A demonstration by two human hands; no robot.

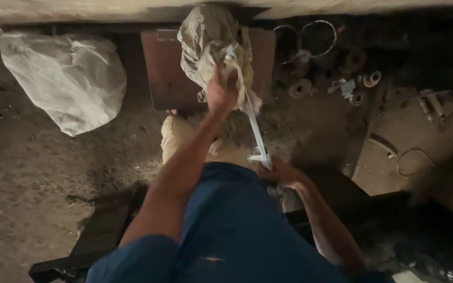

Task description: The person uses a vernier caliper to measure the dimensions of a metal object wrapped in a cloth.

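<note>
My left hand [221, 91] is stretched forward and grips a crumpled, dirty beige rag [208, 39] that rests on a flat brown metal plate [166, 73]. A long twisted white strip of cloth [252, 123] runs taut from that rag down to my right hand [279, 172], which is closed on its lower end near my lap. I am seated, with blue trousers and a tan shoe [174, 137] visible below my arms.
A crumpled white plastic bag [64, 78] lies on the dusty ground at the left. Metal rings [318, 36], bearings and small parts [349, 86] are scattered at the upper right. A dark metal frame [98, 236] lies under me, and a wire loop [412, 162] at the right.
</note>
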